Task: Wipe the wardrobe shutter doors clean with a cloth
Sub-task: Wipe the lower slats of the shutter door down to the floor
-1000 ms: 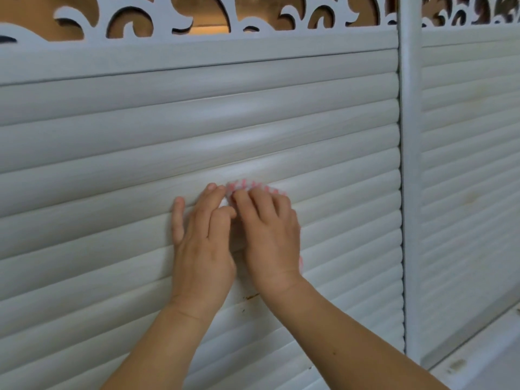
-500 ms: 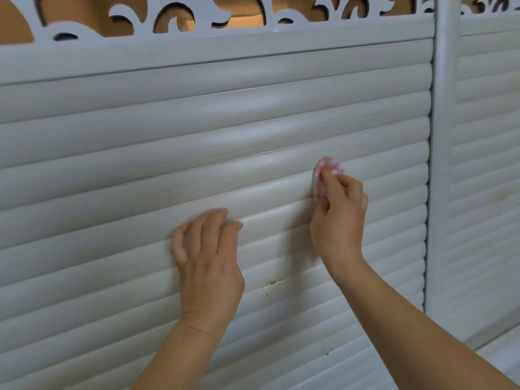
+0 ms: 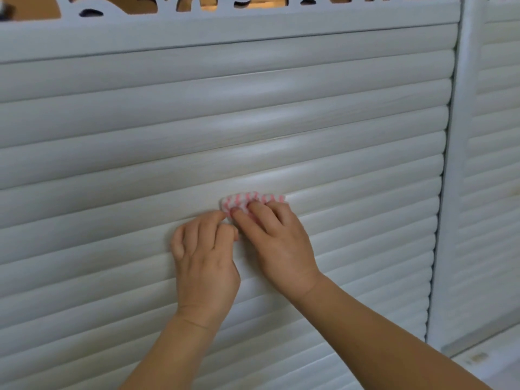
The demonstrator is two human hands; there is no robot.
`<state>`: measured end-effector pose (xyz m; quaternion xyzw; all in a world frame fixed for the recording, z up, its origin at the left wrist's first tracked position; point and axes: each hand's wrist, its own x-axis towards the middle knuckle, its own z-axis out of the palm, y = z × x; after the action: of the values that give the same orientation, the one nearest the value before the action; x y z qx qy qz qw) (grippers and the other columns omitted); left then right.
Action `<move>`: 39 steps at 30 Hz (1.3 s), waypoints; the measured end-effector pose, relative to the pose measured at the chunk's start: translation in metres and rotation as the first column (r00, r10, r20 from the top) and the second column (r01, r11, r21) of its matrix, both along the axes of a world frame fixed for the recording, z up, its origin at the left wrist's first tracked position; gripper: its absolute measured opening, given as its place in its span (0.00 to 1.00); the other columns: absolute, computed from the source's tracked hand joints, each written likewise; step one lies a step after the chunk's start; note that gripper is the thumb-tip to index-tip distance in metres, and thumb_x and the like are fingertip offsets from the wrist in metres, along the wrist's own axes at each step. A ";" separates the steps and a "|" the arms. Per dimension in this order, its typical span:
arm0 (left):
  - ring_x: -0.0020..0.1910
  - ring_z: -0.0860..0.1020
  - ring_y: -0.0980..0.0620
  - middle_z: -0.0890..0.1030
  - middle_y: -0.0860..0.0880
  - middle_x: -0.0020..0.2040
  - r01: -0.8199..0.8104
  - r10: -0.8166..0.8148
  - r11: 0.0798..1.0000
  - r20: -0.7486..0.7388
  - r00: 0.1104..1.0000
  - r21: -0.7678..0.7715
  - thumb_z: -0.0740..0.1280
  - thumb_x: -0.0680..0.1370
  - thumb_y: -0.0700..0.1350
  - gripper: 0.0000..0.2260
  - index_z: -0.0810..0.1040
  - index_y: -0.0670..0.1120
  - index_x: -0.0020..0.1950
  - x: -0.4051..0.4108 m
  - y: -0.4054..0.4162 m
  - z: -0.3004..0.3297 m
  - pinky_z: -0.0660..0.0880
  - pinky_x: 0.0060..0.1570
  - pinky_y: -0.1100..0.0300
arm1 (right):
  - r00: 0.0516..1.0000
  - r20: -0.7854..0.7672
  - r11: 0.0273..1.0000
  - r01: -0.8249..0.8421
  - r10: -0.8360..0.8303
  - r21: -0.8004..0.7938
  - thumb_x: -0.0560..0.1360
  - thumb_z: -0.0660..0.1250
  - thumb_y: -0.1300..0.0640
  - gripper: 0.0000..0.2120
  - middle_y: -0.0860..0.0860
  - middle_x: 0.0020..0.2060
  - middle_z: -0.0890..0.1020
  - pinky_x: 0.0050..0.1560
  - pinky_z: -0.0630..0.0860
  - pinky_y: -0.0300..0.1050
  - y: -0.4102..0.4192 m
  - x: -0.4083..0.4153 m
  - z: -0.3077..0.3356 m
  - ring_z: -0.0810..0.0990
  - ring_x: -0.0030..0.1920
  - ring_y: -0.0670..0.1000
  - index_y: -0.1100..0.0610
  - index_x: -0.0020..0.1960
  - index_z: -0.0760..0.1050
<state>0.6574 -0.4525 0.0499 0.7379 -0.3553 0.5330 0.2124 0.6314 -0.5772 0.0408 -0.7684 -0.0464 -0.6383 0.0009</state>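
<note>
Head view, the only one. No containers in shot, so nothing is held inside anything. A white slatted shutter door (image 3: 253,114) fills most of the frame, its rounded horizontal slats running left to right. A white vertical post (image 3: 457,170) bounds it on the right, and a second shutter door (image 3: 495,192) lies past the post. A carved white fretwork strip (image 3: 197,7) runs along the top edge with brown showing through the cutouts.

Both forearms come up from the bottom of the frame, bare, and the hands meet near the middle of the door.

The right hand (image 3: 277,246) lies palm-down on the slats, fingers bent over a small pink-and-white striped cloth (image 3: 251,201) and pressing it against the door. The cloth is bunched; its upper edge sticks out above the fingertips, the rest is hidden under the hand. So this hand grasps the cloth, clamped to a slat.

The left hand (image 3: 206,263) sits just beside the right one, touching it at the fingers. Its fingers are curled with the tips on the slat and it grips nothing. Whether its index finger touches the cloth edge cannot be told.
</note>
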 end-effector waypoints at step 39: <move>0.61 0.70 0.45 0.78 0.46 0.57 -0.167 0.160 0.973 0.055 0.986 0.158 0.68 0.67 0.38 0.16 0.77 0.44 0.55 -0.010 -0.038 -0.004 0.56 0.63 0.42 | 0.902 -0.285 0.727 0.430 -0.324 0.535 0.74 0.56 0.71 0.28 0.58 0.64 0.72 0.50 0.69 0.50 -0.142 -0.062 0.004 0.66 0.59 0.61 0.55 0.72 0.66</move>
<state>0.6472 -0.4910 0.0460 0.7682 -0.3400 0.5333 0.0994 0.5692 -0.7191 0.0452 -0.7751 0.3105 -0.5388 0.1116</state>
